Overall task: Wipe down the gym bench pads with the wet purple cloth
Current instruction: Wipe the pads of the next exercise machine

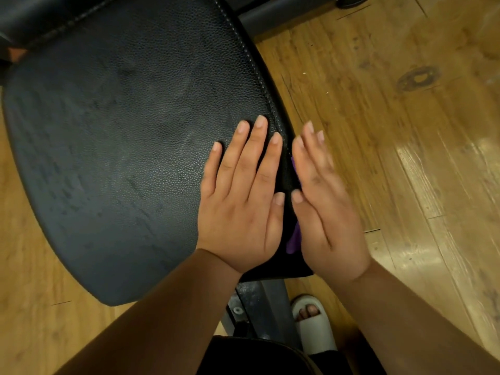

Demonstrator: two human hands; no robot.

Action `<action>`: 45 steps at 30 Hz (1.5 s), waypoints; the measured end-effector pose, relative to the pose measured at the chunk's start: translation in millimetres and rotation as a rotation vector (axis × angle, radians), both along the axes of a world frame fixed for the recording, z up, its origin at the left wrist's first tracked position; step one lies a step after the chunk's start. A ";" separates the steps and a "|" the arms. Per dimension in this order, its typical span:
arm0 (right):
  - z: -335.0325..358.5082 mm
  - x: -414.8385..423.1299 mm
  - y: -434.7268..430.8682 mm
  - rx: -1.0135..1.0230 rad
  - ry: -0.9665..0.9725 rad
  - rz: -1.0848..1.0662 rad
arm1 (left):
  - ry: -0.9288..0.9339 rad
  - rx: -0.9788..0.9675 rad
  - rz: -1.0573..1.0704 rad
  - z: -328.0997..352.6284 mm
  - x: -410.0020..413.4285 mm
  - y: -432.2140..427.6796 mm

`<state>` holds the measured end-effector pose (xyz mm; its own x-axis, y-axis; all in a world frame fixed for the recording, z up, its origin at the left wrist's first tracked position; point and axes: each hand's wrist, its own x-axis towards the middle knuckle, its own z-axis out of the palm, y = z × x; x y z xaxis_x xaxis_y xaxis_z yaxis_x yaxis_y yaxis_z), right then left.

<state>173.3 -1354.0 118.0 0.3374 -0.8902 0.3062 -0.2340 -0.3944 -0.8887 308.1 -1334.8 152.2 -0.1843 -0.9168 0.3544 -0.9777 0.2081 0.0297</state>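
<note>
Purple cloth (293, 240) shows only as a thin strip at lower centre-right of the frame, trapped between the right hand (324, 209) and the right side wall of the black seat pad (121, 144). That hand lies flat with straight fingers, pressing the cloth against the pad's edge rather than clutching it. The left hand (240, 207) rests flat, fingers straight and slightly spread, on the pad's top surface just beside the stitched seam (259, 77), holding nothing and likely bracing the pad.

Most of the cloth is hidden, so how it is folded cannot be told. It should handle as something soft, limp and light. Being wet, it will cling and drag on the pebbled leatherette, so flat-palm pressure suits it better than a pinch. The faint streaks across the pad's top suggest that face has had some wiping.

Right of the pad's curved edge, open wooden floor (405, 131) leaves free room to slide along the side wall. Tighter spots are the gap to the back pad (40, 17) at upper left and the metal frame (259, 299) under the near edge, close to a white slipper (313, 326).
</note>
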 end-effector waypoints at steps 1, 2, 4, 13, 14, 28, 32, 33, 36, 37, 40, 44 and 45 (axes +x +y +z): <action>-6.1 -2.7 10.9 -0.017 0.022 -0.013 | 0.009 -0.011 -0.003 0.2 -0.2 0.2; -12.0 -5.1 22.3 -0.035 0.049 -0.026 | 0.018 -0.021 -0.007 -0.1 -0.5 0.3; -19.7 -7.2 36.1 -0.059 0.088 -0.048 | 0.030 -0.044 -0.005 -1.2 -0.2 0.5; -1.8 -1.9 3.6 -0.017 0.023 0.000 | 0.043 -0.031 -0.020 0.5 1.4 0.8; -7.9 -4.8 14.4 -0.030 0.041 -0.006 | 0.038 -0.028 -0.021 0.8 1.6 1.2; -28.6 -11.7 52.7 -0.043 0.050 -0.044 | -0.065 0.001 -0.037 -13.8 -8.1 17.0; -24.4 -5.3 34.5 -0.027 0.005 -0.044 | -0.067 -0.014 -0.050 -14.8 -8.1 16.8; -22.0 -3.5 28.5 -0.014 -0.012 -0.044 | -0.064 -0.018 -0.049 -15.1 -8.0 16.7; -22.4 -3.5 34.7 0.045 -0.048 -0.077 | -0.070 -0.017 -0.050 -14.6 -8.1 16.6; -24.6 -4.8 43.4 0.066 -0.034 -0.083 | -0.071 -0.013 -0.049 -14.4 -8.1 16.4; -31.9 -9.2 62.1 0.097 0.010 -0.083 | -0.071 -0.014 -0.049 -15.1 -8.1 17.2; -24.6 -6.9 39.9 0.140 -0.057 -0.050 | -0.098 -0.025 -0.084 -15.6 -7.6 18.4; -22.2 -6.5 33.9 0.149 -0.077 -0.042 | -0.103 -0.031 -0.092 -16.1 -7.4 18.8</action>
